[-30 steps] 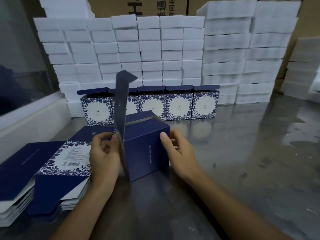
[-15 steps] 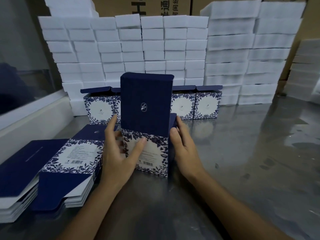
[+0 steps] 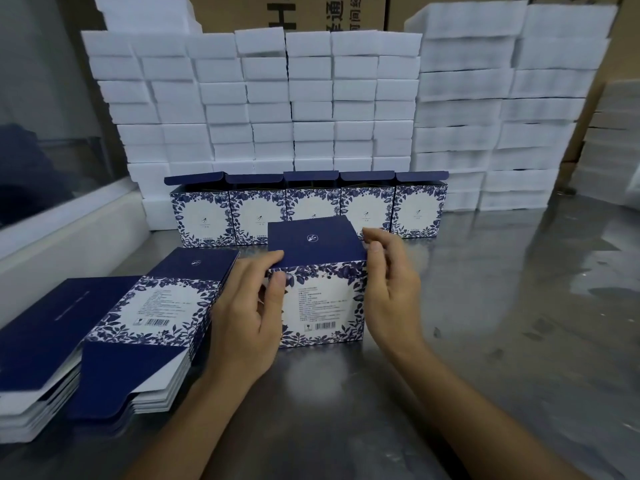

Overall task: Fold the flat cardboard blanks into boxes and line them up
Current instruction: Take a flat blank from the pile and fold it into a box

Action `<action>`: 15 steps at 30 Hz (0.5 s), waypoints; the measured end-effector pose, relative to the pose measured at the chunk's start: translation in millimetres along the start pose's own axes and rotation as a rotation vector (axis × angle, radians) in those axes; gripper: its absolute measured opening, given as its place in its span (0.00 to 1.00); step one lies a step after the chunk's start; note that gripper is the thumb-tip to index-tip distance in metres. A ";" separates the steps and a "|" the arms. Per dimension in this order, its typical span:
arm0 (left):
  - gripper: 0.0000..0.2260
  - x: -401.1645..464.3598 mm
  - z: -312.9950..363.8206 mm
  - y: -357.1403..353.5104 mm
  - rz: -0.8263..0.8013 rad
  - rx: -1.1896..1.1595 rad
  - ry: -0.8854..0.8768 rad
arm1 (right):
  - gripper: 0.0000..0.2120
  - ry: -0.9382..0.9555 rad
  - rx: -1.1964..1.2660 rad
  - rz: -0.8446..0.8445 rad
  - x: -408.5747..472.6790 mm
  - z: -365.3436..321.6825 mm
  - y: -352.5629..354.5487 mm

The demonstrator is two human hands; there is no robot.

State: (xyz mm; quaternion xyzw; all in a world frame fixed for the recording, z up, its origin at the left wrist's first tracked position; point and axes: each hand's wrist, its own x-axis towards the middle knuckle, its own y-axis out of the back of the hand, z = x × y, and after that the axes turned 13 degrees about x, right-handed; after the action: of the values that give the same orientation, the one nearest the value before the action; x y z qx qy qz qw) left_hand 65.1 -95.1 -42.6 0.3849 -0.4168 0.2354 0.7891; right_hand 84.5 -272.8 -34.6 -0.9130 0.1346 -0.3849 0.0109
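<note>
A box point(image 3: 320, 289) stands upright on the steel table point(image 3: 502, 306), near the front and just left of centre, its navy lid folded flat over the top and its white, blue-leaved face with small print and a barcode turned toward the camera; the left hand point(image 3: 249, 317) grips the box's left side, thumb laid across the near left corner of the face, index finger resting along the front left edge of the lid, the other fingers curled round the side and partly hidden; the right hand point(image 3: 389, 292) is at the box's right side, fingers loosely bent and a little spread, thumb at the lid's right front corner and fingertips near its right rear edge; whether they press the card or sit just off it cannot be told; behind the box a row point(image 3: 306, 211) of five folded boxes stands side by side, their navy lid flaps raised and their leaf-wreathed fronts facing forward; to the left, touching the left hand's wrist side, lies a stack of blanks point(image 3: 152, 317), flat, with a second stack point(image 3: 38, 344) further left at the frame edge; white foam blocks point(image 3: 263, 98) are piled in a wall behind the row, with brown cartons point(image 3: 311, 12) above them.
</note>
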 end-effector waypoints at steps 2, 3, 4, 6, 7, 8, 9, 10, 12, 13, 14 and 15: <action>0.16 0.7 2.7 0.4 0.023 0.019 -0.026 | 0.12 0.150 -0.162 -0.011 -0.8 -1.7 -0.9; 0.16 0.8 3.8 0.6 0.030 0.031 -0.034 | 0.12 0.218 -0.242 -0.019 -1.7 -2.7 -2.3; 0.16 0.9 5.2 0.6 0.039 0.047 -0.038 | 0.12 0.285 -0.319 -0.031 -2.8 -3.9 -4.2; 0.15 0.7 8.6 -0.7 0.059 0.083 -0.034 | 0.10 0.399 -0.447 -0.079 -6.5 -7.7 -10.7; 0.15 0.4 10.1 -2.0 0.066 0.098 -0.025 | 0.09 0.435 -0.488 -0.108 -9.2 -9.5 -15.3; 0.15 0.0 11.5 -3.2 0.067 0.110 -0.012 | 0.08 0.452 -0.520 -0.133 -12.7 -11.3 -20.6; 0.16 -0.5 12.5 -3.9 0.060 0.121 0.004 | 0.08 0.452 -0.547 -0.151 -16.1 -12.6 -25.8; 0.16 -1.0 13.1 -4.2 0.047 0.130 0.018 | 0.09 0.441 -0.566 -0.163 -19.1 -13.5 -29.9; 0.16 -1.8 13.7 -4.3 0.025 0.143 0.040 | 0.10 0.394 -0.559 -0.183 -22.7 -14.8 -33.7; 0.16 -2.0 13.8 -4.4 0.022 0.149 0.049 | 0.10 0.363 -0.540 -0.198 -23.4 -15.5 -33.7; 0.14 -1.8 13.9 -4.8 0.024 0.157 0.057 | 0.09 0.333 -0.521 -0.212 -22.9 -16.4 -33.1; 0.13 -1.4 14.0 -5.4 0.027 0.163 0.065 | 0.09 0.309 -0.508 -0.220 -21.8 -17.4 -32.6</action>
State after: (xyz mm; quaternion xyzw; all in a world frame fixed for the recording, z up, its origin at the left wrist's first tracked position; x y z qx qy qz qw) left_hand 61.4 -109.6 -40.9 0.4341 -0.3757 0.2915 0.7651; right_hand 65.4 -234.4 -33.6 -0.8263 0.1271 -0.4722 -0.2796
